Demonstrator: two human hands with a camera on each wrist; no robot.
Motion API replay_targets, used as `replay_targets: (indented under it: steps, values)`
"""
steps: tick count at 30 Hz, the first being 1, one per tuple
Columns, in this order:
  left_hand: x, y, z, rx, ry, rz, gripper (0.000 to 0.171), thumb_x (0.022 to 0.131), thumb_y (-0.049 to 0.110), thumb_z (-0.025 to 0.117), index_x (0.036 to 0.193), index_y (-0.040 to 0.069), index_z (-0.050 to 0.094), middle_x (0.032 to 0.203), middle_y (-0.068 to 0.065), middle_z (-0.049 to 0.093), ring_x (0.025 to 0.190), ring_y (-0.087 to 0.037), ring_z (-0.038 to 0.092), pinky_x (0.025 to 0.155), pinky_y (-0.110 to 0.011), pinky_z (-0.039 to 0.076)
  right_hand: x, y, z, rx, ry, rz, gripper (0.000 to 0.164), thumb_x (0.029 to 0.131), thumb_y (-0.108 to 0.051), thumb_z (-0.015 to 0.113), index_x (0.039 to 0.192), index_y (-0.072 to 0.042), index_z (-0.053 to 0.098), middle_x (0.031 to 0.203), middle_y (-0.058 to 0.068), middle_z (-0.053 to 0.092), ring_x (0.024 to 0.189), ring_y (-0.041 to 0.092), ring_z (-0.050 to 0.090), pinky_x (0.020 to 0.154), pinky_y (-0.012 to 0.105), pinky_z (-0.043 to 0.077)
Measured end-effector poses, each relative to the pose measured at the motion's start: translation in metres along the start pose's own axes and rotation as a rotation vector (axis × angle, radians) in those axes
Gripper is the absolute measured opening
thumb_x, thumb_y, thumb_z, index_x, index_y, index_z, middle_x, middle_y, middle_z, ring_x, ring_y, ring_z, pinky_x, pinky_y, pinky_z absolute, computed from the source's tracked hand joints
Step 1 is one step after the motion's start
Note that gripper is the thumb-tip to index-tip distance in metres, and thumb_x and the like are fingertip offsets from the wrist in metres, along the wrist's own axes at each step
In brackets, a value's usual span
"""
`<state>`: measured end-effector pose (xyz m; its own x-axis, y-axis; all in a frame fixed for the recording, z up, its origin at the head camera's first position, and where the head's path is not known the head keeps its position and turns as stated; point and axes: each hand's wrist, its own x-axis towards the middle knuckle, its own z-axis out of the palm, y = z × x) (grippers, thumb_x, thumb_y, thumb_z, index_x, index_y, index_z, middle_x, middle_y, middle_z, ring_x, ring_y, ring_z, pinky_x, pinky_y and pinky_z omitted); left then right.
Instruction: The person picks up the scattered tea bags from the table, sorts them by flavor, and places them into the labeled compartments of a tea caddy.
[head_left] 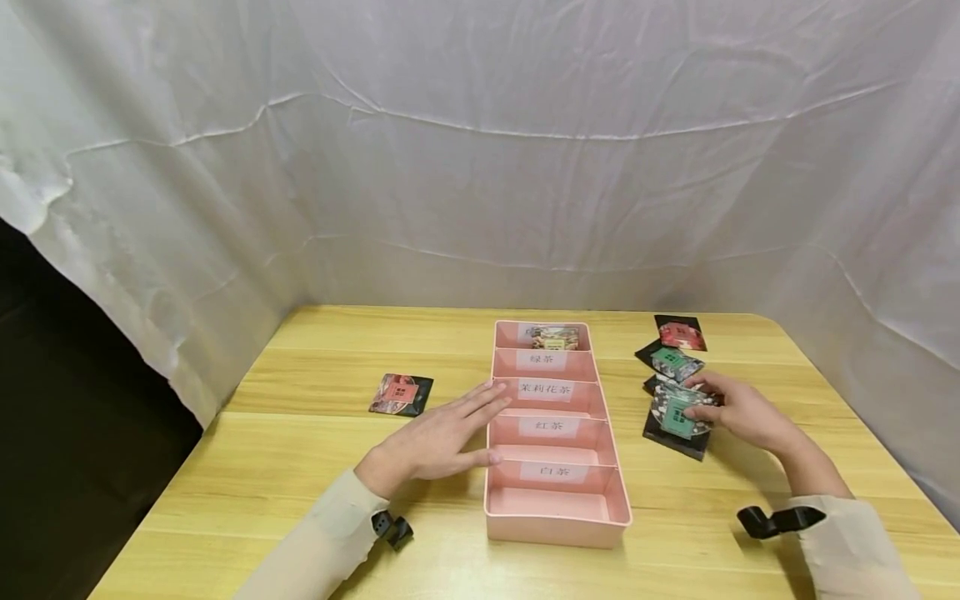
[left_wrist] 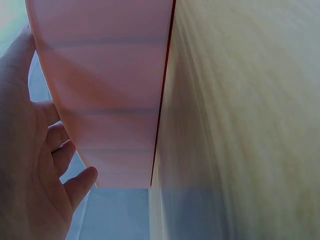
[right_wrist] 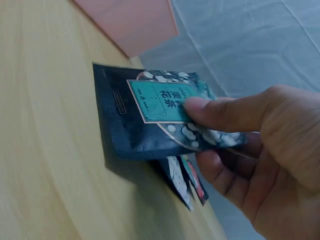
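Observation:
My right hand (head_left: pixel 746 414) pinches a dark tea sachet (right_wrist: pixel 145 117) with a green label, thumb on top and fingers beneath, as the right wrist view shows. Its near end is tilted above the table, right of a pink divided box (head_left: pixel 555 531). My left hand (head_left: pixel 442 433) rests on the box's left rim with fingers extended, and holds nothing. Behind the held sachet lie another green-labelled sachet (head_left: pixel 673 362) and a red-labelled one (head_left: pixel 681 332). A sachet with a yellow label (head_left: pixel 555 338) sits in the box's farthest compartment.
Left of the box lies a sachet with a red label (head_left: pixel 401 394). Each compartment carries a white paper label (head_left: pixel 553 472) with Chinese characters. Pale cloth (head_left: pixel 480 192) hangs around the back and sides of the wooden table (head_left: pixel 300 467).

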<state>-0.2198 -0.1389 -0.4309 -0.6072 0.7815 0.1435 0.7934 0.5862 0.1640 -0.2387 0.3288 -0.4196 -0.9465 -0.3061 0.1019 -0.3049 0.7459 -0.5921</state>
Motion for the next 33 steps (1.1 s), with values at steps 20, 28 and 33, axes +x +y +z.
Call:
replay_targets:
  steps: [20,28,33]
  values:
    - [0.000,0.000,0.000,0.012,0.000,0.000,0.081,0.098,0.066,0.027,0.159,0.013,0.012,0.165,-0.003,0.003,0.149,-0.019,0.003,0.118,-0.042,0.022,0.009,-0.051,-0.002,-0.071,0.336,-0.157,0.038,0.095,-0.009,0.065,0.133,-0.014,0.060,0.104,0.013,0.067,0.070,0.009,0.054,0.056,0.022,0.044]
    - [0.000,0.000,0.000,-0.002,0.000,0.001,0.080,0.099,0.064,0.030,0.159,0.013,0.011,0.165,-0.003,0.002,0.149,-0.019,0.003,0.117,-0.044,0.024,0.028,-0.079,0.006,-0.016,0.377,-0.213,0.037,0.097,-0.005,0.061,0.134,-0.009,0.059,0.115,0.018,0.063,0.076,0.013,0.056,0.057,0.016,0.046]
    - [0.000,0.000,0.000,0.000,-0.003,-0.003,0.079,0.099,0.063,0.032,0.159,0.015,0.011,0.164,-0.001,0.001,0.149,-0.018,0.002,0.118,-0.041,0.020,0.037,-0.093,0.015,0.023,0.358,-0.224,0.037,0.096,-0.004,0.061,0.133,-0.007,0.059,0.118,0.017,0.061,0.081,0.019,0.056,0.063,0.013,0.047]
